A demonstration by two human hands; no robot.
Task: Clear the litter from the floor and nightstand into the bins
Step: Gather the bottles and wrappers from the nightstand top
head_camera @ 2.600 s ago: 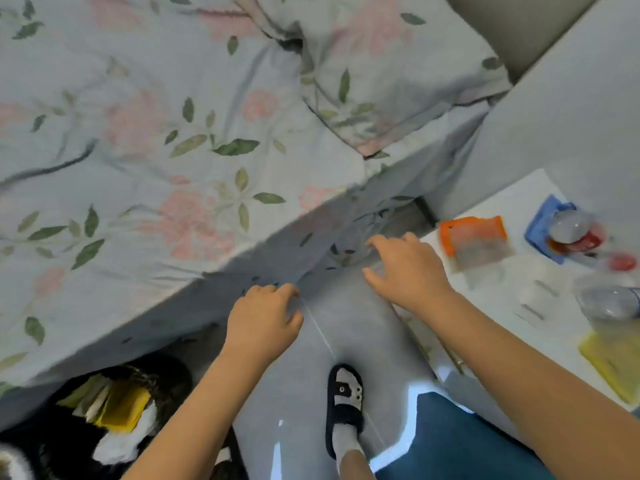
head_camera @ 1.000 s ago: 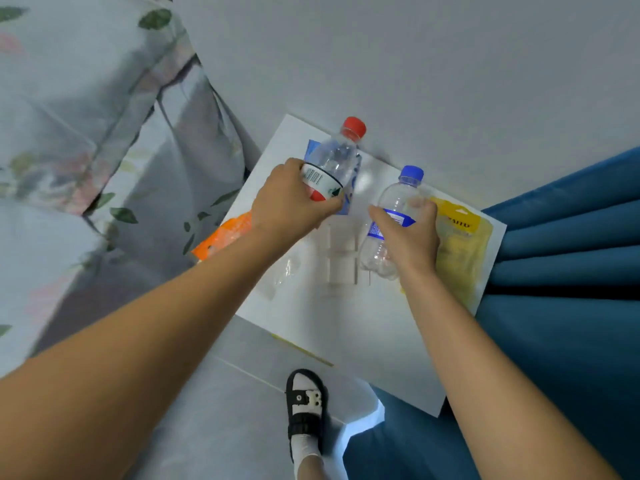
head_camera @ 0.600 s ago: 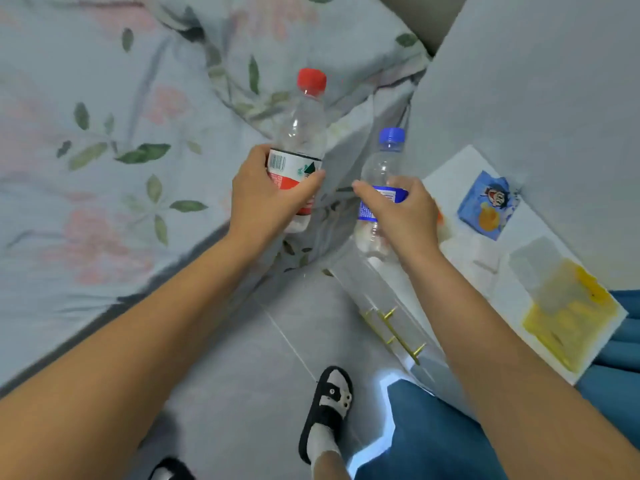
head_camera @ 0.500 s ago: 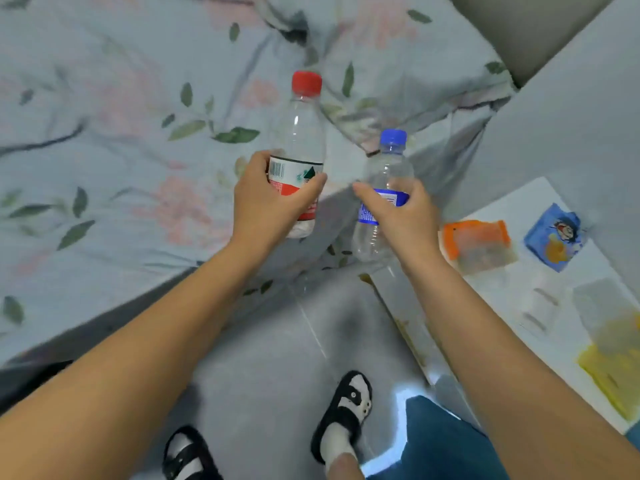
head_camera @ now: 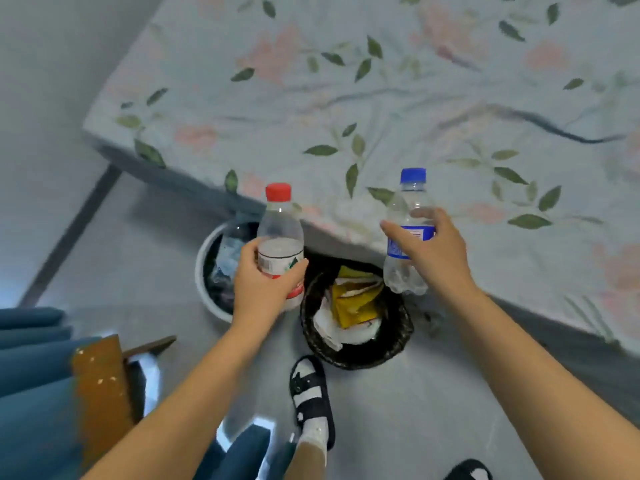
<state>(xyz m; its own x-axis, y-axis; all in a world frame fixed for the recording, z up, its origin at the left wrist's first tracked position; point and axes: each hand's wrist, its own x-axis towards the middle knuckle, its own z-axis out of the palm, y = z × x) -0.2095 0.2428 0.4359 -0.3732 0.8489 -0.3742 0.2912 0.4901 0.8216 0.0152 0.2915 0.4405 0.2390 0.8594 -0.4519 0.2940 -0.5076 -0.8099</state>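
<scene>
My left hand (head_camera: 263,285) grips a clear bottle with a red cap (head_camera: 280,233), held upright above a white round bin (head_camera: 202,292) that has plastic bottles inside. My right hand (head_camera: 433,251) grips a clear bottle with a blue cap (head_camera: 407,202), upright above the far edge of a dark woven bin (head_camera: 401,341). That dark bin holds yellow and white wrappers. Both bins stand side by side on the grey floor at the foot of the bed's edge.
A bed with a floral cover (head_camera: 381,98) fills the top and right and overhangs both bins. Blue curtain folds (head_camera: 31,375) and a brown wooden piece (head_camera: 100,386) are at the lower left. My sandalled foot (head_camera: 311,393) stands just in front of the dark bin.
With a bottle in each hand, I have turned from the nightstand to the left. The nightstand is out of view and the two bins now lie under the bottles.
</scene>
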